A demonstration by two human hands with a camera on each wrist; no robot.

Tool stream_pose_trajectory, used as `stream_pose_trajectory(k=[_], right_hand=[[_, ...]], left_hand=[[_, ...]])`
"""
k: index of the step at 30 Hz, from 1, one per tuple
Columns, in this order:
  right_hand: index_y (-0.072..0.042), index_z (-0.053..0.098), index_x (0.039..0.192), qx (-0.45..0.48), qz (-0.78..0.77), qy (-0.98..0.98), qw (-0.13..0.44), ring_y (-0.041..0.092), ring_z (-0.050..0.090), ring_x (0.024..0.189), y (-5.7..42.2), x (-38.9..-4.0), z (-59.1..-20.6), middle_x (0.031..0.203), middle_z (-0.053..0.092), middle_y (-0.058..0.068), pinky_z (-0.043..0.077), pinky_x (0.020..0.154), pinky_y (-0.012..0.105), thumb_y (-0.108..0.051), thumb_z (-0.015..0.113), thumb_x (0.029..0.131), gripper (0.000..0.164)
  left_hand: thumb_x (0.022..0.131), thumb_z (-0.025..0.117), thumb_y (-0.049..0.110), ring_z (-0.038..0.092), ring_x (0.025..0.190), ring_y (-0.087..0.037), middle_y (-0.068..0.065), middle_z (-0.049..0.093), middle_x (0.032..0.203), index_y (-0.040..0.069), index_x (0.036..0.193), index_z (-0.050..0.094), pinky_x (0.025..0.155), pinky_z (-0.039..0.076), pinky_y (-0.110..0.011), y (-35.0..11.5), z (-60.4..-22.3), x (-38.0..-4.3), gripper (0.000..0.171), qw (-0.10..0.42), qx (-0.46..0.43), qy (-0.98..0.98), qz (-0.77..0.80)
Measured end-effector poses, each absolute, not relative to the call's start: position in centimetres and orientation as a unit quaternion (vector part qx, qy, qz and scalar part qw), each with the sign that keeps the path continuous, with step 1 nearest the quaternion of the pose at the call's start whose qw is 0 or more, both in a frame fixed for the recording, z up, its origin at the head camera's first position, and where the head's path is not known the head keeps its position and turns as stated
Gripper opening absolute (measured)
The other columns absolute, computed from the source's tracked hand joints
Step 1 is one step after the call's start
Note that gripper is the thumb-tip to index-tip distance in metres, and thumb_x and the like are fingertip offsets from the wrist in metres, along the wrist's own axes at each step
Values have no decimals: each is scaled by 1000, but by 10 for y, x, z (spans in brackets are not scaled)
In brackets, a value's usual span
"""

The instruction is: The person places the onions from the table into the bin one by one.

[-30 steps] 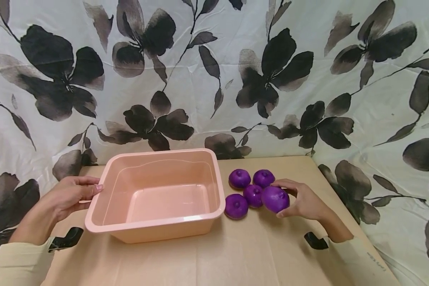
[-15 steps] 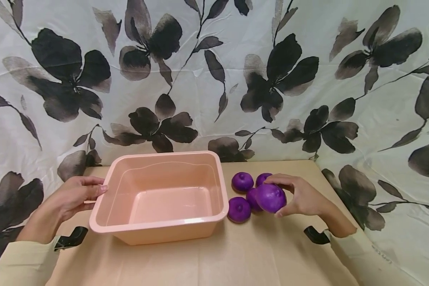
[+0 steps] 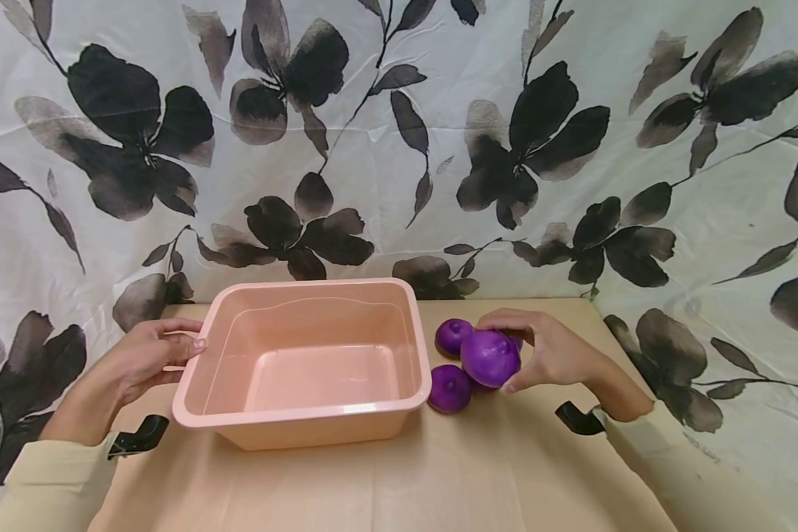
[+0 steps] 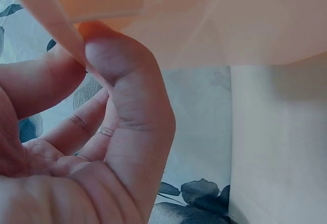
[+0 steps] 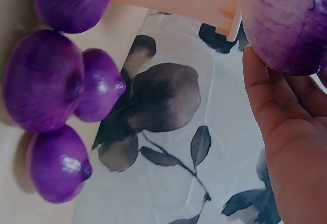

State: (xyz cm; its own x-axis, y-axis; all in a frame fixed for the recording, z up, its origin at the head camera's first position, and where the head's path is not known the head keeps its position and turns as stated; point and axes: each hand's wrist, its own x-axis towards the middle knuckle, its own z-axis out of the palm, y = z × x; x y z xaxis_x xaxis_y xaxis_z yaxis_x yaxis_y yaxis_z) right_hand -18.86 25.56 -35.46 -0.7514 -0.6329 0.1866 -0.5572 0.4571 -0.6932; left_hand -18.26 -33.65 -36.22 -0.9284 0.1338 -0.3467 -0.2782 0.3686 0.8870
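A pink plastic basin stands on the table, its inside bare. My left hand pinches the basin's left rim between thumb and fingers; the left wrist view shows the thumb against the wall. To the right of the basin, my right hand grips a purple onion raised above the others. In the head view, one onion lies behind and another onion lies by the basin's right side; the rest are mostly hidden. The right wrist view shows several loose onions, including a large onion.
The light brown table extends in front of the basin toward me. A white cloth with dark flowers hangs behind the table and also spreads along its right side. Each wrist carries a black camera mount.
My right hand has lifted the onion and moved it left toward the basin, now covering the onions behind it. My left hand keeps its pinch on the rim. The head view has shifted slightly.
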Motion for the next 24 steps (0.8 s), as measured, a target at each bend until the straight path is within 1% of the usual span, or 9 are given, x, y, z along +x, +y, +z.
stream_pose_trajectory(k=[2,5,7,9,11,16,18,24], right_hand=[[-13,67,134,-359,-386,849,49,5,61,120,251,-190,-352,135,68,10,57,96,23,-21,103,60,83],[-14,67,134,-372,-386,843,48,7,60,123,244,-192,-350,135,67,11,55,98,23,-26,104,59,84],[-17,68,134,-376,-385,842,49,9,59,125,239,-193,-348,137,67,10,54,99,24,-30,104,58,85],[-16,68,134,-381,-381,841,50,11,59,127,235,-194,-346,137,67,7,54,100,25,-32,104,57,87],[-15,68,135,-385,-371,843,51,13,59,128,229,-194,-343,138,66,4,55,100,27,-34,104,57,88],[-17,68,135,-396,-368,839,65,18,61,123,215,-194,-336,137,67,3,58,97,32,-31,104,59,85],[-18,67,134,-396,-371,837,71,18,62,120,211,-192,-333,136,67,3,59,96,32,-28,103,59,84],[-18,69,132,-391,-360,844,73,15,62,119,197,-187,-324,135,67,2,59,94,31,-22,103,57,82]], left_hand=[[102,66,16,72,86,-8,10,72,92,-5,138,49,78,63,-32,-337,-361,-182,45,185,-46,806,560],[102,67,16,72,86,-8,10,72,92,-6,139,48,77,63,-31,-337,-359,-182,47,185,-47,808,558],[102,67,15,72,86,-8,10,71,92,-7,140,46,77,63,-31,-337,-359,-182,49,184,-47,809,556],[102,66,15,72,86,-8,10,71,92,-9,141,44,76,63,-31,-337,-359,-181,51,182,-44,812,553],[102,66,15,72,86,-8,9,71,92,-8,141,45,76,63,-31,-338,-359,-181,49,182,-43,812,553],[102,66,14,71,86,-8,8,70,93,-9,141,46,77,63,-31,-340,-358,-179,50,178,-42,818,546],[102,66,13,71,86,-8,8,70,92,-10,143,44,76,63,-31,-340,-357,-179,52,176,-42,821,541],[103,64,11,70,84,-5,9,70,92,-13,143,43,75,63,-30,-342,-357,-178,52,174,-33,819,546]])
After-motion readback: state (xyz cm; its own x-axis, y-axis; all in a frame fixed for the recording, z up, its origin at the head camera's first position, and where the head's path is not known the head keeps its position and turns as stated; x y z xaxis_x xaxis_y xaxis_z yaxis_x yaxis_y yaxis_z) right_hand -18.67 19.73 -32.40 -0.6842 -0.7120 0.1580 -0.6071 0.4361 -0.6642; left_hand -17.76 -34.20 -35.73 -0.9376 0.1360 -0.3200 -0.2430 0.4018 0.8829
